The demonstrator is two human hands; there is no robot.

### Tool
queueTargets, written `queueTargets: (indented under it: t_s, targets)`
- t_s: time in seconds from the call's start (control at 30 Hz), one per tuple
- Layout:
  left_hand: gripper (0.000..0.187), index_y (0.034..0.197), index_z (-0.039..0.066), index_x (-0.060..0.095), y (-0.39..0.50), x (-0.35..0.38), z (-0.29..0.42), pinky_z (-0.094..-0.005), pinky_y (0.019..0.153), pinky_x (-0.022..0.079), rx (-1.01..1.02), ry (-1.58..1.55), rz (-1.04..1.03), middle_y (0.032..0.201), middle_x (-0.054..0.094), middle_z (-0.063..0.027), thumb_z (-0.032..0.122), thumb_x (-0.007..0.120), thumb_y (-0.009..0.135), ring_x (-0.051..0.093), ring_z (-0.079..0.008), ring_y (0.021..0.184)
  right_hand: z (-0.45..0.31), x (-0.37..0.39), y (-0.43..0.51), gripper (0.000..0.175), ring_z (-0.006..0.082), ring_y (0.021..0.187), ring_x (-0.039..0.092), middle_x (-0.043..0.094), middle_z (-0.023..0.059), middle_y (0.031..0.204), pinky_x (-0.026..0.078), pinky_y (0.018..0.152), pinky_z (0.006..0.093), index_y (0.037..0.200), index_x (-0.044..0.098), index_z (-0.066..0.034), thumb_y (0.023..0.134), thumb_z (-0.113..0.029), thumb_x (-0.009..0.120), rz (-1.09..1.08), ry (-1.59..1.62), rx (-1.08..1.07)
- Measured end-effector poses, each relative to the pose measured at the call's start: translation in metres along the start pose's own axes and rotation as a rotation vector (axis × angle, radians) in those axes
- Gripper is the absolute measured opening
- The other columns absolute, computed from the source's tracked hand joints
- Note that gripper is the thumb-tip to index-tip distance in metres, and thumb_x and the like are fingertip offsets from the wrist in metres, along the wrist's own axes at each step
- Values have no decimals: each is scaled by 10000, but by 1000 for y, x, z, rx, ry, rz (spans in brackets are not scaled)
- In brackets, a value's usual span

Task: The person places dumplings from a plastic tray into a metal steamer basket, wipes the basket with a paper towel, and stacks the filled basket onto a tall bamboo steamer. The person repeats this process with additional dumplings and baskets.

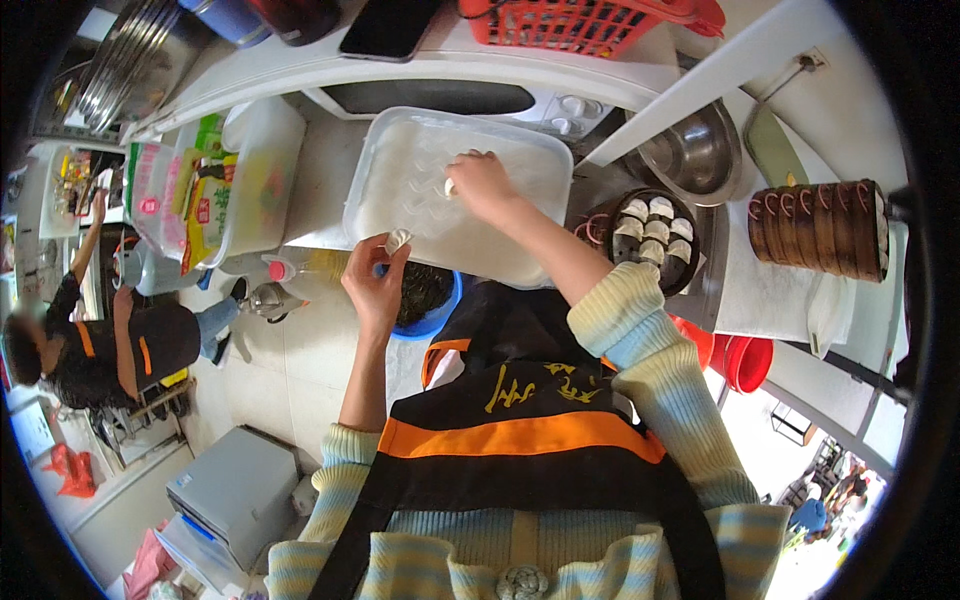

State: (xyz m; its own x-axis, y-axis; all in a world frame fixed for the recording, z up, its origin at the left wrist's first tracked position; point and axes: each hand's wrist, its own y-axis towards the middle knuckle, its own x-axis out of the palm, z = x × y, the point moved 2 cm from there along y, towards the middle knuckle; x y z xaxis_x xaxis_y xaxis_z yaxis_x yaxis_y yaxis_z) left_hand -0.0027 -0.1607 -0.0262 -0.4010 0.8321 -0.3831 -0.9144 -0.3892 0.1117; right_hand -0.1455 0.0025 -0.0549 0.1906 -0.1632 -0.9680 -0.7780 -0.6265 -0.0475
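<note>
My left hand (373,289) pinches a small white dumpling (398,240) between thumb and fingertips, by the near left corner of a translucent plastic tub (459,114). Inside the tub lies a pale, powdery-looking layer with rows of faint wavy ridges. Over its middle, my right hand (484,184) has curled fingers around another small white piece (449,187), apparently a dumpling, mostly hidden by the hand. To the right, a round dark steamer basket (696,247) holds several pleated white dumplings (655,231), set apart from each other.
Behind the tub stands a white microwave (577,112) under a shelf with a red basket (555,26) and phone (390,30). Stacked bamboo steamers (817,229) and a metal bowl (690,154) sit right. Below is a blue basin (442,311). A co-worker (150,352) is at left.
</note>
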Motion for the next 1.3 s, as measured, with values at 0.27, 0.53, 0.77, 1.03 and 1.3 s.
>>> queueTargets:
  t_s: [0.27,0.53,0.77,1.03,1.3]
  targets:
    - [273,1003,1,639,4,43,33,-291,659,483,184,160,-149,831,654,-98,17,727,745,576,-161,689,-12,-63,-107,232,294,828,624,616,130,881,498,773,403,911,595,-52,730,-165,686,281,307,111]
    - [309,952,27,643,-28,167,126,-372,749,488,463,-7,-581,908,653,-126,14,758,666,600,-305,866,111,-104,-321,285,255,697,585,618,84,812,487,641,358,877,595,-49,649,-91,762,568,244,621]
    - [288,891,72,672,-57,231,127,-388,801,405,589,289,-685,876,675,-66,112,783,629,593,-274,903,133,-76,-321,230,310,783,594,616,94,797,458,722,406,844,584,-66,673,-134,722,428,77,561]
    - [280,882,54,678,-72,240,123,-406,819,396,630,392,-626,852,681,-73,110,775,625,595,-298,980,141,-66,-322,213,286,781,594,603,91,788,461,716,395,836,589,-78,668,-114,715,383,7,467]
    - [286,866,74,703,-74,240,131,-375,771,391,679,503,-559,820,676,-37,124,784,597,573,-232,901,129,-84,-324,227,259,845,576,578,68,850,457,763,374,874,619,-63,693,-159,715,432,139,409]
